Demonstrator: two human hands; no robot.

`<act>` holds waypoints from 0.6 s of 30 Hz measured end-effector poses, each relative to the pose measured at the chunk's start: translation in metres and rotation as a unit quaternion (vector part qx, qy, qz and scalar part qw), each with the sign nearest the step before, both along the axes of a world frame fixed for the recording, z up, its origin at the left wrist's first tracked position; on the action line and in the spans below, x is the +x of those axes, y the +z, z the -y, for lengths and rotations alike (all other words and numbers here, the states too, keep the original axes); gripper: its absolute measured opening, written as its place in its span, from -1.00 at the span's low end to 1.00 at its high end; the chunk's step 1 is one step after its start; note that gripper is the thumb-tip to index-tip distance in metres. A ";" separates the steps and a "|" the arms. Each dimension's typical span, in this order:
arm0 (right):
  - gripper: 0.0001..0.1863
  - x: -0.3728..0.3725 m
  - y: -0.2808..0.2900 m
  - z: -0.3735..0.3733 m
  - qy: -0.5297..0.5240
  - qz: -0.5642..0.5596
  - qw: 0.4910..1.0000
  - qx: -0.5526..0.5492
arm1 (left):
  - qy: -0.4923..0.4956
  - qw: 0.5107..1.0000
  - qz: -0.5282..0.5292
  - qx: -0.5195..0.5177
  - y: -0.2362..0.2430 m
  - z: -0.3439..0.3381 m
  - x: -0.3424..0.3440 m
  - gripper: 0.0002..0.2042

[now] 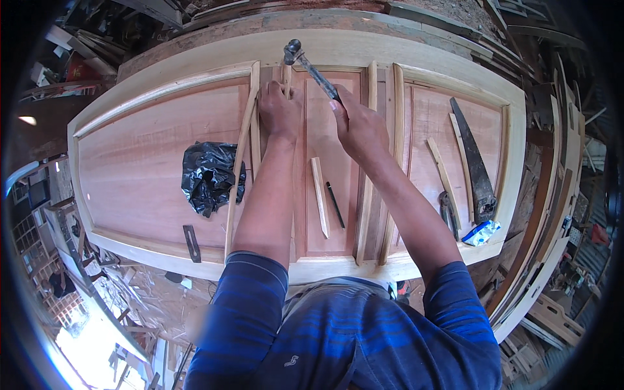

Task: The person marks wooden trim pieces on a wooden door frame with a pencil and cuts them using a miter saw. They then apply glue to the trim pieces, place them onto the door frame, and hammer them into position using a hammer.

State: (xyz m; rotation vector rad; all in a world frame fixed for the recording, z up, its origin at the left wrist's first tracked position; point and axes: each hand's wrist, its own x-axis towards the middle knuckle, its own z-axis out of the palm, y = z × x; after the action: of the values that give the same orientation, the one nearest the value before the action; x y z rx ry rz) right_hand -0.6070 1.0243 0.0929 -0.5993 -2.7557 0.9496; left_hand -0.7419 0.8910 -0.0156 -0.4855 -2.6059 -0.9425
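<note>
A wooden panelled door (429, 55) lies flat before me. My right hand (364, 130) grips a hammer (316, 78) by its dark handle, with the metal head raised near the door's far rail. Just below the hammer head, my left hand (279, 114) is closed around a thin wooden moulding strip (286, 75) at the far end of a panel edge. Most of that strip is hidden by my hand and forearm. Between my arms, a short loose wood strip (319, 195) and a black pencil (335, 205) rest on the middle panel.
A crumpled black plastic bag (207, 175) and a slotted dark metal piece (192, 244) lie left. A long strip (242, 149) slants beside the bag. On the right panel are a handsaw (473, 156), pincers (448, 211), wood strips (442, 172) and a blue-white packet (482, 233).
</note>
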 end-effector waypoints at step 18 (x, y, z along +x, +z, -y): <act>-0.64 -0.011 0.023 -0.004 0.031 0.016 0.999 0.009 | 0.018 0.998 0.057 -0.015 -0.005 -0.001 -0.001 -0.77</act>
State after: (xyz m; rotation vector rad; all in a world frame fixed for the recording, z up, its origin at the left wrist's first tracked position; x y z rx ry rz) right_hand -0.6177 1.0283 0.1159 -0.5337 -2.8230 0.9336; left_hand -0.7433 0.8920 -0.0208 -0.4032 -2.7243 -0.9466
